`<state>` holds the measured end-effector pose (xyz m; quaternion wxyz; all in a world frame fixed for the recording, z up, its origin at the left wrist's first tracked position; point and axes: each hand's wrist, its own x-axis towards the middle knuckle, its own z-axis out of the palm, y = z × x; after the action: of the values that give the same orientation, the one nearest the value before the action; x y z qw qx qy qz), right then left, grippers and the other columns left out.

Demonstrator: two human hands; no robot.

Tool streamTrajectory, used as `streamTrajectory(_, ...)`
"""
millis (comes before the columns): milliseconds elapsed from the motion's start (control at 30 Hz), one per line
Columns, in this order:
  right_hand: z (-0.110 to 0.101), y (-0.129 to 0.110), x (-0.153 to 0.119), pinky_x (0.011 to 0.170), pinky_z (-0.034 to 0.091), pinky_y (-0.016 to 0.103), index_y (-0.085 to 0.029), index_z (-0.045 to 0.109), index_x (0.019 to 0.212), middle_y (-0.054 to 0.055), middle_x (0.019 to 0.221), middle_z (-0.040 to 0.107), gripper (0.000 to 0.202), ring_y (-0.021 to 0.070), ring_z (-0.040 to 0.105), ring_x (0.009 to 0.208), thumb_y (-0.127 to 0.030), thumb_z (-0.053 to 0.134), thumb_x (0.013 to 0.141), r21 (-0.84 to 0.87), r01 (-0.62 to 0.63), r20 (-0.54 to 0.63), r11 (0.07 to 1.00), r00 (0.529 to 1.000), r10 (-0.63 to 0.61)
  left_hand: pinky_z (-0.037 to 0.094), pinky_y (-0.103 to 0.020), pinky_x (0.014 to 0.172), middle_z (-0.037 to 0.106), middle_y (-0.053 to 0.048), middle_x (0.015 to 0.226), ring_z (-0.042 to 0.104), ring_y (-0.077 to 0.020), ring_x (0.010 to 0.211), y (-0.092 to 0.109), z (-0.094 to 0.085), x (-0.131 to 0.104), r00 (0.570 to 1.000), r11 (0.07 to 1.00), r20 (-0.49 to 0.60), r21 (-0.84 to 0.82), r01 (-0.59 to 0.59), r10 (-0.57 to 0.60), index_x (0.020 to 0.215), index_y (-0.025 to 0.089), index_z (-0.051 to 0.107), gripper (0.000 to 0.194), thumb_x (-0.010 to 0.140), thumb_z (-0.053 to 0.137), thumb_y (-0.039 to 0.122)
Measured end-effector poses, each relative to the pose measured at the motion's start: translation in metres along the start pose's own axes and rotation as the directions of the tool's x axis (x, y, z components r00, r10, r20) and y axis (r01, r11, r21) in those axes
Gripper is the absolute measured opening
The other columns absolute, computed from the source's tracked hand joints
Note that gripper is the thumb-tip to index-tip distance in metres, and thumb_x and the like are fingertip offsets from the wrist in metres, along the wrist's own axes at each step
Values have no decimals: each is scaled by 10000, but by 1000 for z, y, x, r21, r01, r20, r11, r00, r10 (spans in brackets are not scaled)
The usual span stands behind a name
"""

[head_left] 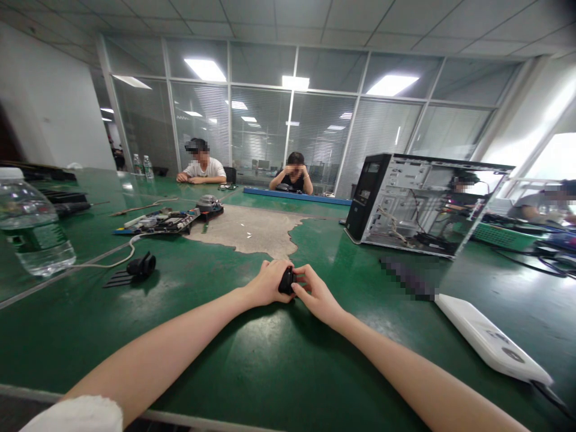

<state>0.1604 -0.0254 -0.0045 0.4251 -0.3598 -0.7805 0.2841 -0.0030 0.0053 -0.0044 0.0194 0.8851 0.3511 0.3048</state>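
Note:
A small black part (287, 281) is held between my two hands, just above the green table (252, 360), near the middle of the view. My left hand (269, 283) wraps round it from the left, with the back of the hand turned up. From the right, my right hand (315, 292) pinches its edge with thumb and fingertips. What the part is exactly is too small to tell. To the left lies a black clip-like piece (141, 265) with flat prongs.
An open computer case (405, 204) stands at the right, with a white power bank-like object (490, 339) before it. At the left are a water bottle (33, 228), a cable and a circuit board (159, 222). People sit across the table.

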Motion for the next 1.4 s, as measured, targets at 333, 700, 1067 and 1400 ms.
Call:
streamTrajectory(333,1,-1,0,684,492,283,-202,409,1029,65,1025,465,287,160,515,926,-168,479,754,-15,25,-53,1000,998,-26,287,-328,768,530,-32,978,479,-219,915,2,-2,1,1000,1000,6,-15,-5,5,1041,200,388,555,560,633,330)
streamTrajectory(700,-1,-3,0,719,484,286,-205,480,900,46,979,481,126,157,502,927,-205,464,775,-32,62,-66,998,996,-64,283,-328,774,527,-39,992,477,-220,917,2,-1,1,1000,1000,-19,-16,-5,5,1045,193,379,584,545,645,338)
streamTrajectory(1067,1,1,1,685,492,283,-200,416,1011,62,1012,496,234,156,539,905,-217,461,782,23,-31,-28,999,999,31,293,-329,765,531,-32,970,481,-216,892,1,-1,1,1000,1000,-1,-11,0,0,1025,201,398,551,547,644,319)
streamTrajectory(1400,-1,-6,0,734,479,292,-198,493,886,57,1009,472,115,162,490,960,-209,455,778,-57,95,-87,994,991,-100,286,-324,777,522,-34,1003,474,-218,931,1,-1,0,1000,1000,-5,-14,4,-4,1057,198,380,589,555,647,352)
